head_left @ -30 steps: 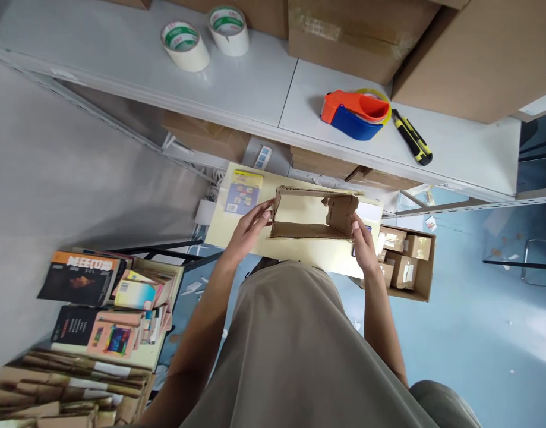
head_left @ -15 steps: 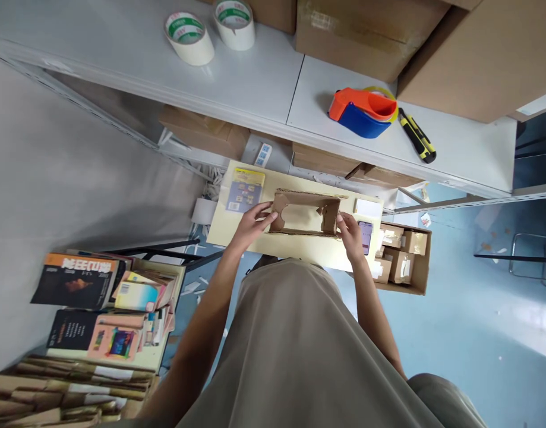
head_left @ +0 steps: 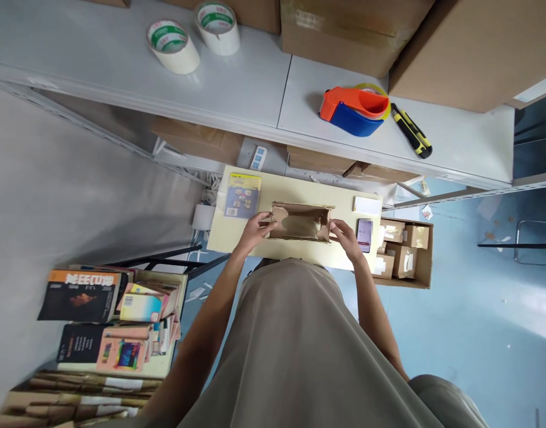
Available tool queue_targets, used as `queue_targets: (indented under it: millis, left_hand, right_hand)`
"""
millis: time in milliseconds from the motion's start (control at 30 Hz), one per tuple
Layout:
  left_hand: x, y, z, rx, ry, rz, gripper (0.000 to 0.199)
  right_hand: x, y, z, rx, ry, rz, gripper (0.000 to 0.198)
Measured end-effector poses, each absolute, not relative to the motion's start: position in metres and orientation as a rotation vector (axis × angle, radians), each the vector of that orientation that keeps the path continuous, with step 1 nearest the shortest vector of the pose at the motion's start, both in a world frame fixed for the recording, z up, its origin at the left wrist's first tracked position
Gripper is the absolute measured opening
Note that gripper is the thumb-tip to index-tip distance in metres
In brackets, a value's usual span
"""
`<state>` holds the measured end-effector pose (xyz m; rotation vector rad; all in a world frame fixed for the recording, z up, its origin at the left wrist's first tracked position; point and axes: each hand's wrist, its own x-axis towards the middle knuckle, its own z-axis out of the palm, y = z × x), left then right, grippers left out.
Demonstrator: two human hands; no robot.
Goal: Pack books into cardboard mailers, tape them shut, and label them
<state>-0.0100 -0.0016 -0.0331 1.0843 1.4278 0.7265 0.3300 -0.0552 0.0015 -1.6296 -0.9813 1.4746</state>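
A small open cardboard box [head_left: 302, 235] is held over the cream tabletop [head_left: 294, 189], its long sides running left to right. My left hand [head_left: 255, 230] is closed on its left end, thumb and fingers at the edge. The right end is pinched by my right hand [head_left: 345, 238]. Brown inner walls and folded-in end flaps show inside it; whether it has a bottom I cannot tell. Left of the box lies a blue and yellow book [head_left: 242, 196]. A phone [head_left: 364, 235] rests near my right hand, below a small white box [head_left: 367, 205].
Across the shelf [head_left: 237, 89] stand tape rolls [head_left: 174, 50], an orange and blue tape dispenser [head_left: 355, 111], a box cutter [head_left: 412, 132] and large cartons [head_left: 344, 35]. A carton of small boxes [head_left: 426, 255] sits at right. Stacked books [head_left: 81, 297] and flattened cardboard [head_left: 76, 401] lie at left.
The box has turned in my hands, so more inner wall shows where the tabletop was visible through it. Both hands have shifted slightly toward my body. The camera view has moved a little.
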Motion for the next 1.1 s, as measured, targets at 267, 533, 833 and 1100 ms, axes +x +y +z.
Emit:
queue_targets:
  millis: [267,533,833,1100]
  left_hand:
    - [0.0,0.0,-0.036,1.154,1.377,0.713,0.066]
    - [-0.011,-0.005,-0.01,1.089,1.123,0.533,0.095]
    - [-0.01,-0.008,-0.015,1.179,1.278,0.577,0.11]
    - [-0.005,-0.001,-0.005,1.562,1.522,0.517,0.108]
  right_hand:
    - [0.328,-0.049,-0.026,-1.847,-0.939,1.281,0.068]
    - [0.341,-0.057,-0.021,-1.845,-1.046,1.24,0.066]
    - [0.337,-0.05,-0.012,-1.764,-1.106,1.348,0.065]
    - [0.34,-0.052,-0.005,-1.78,-1.27,1.341,0.111]
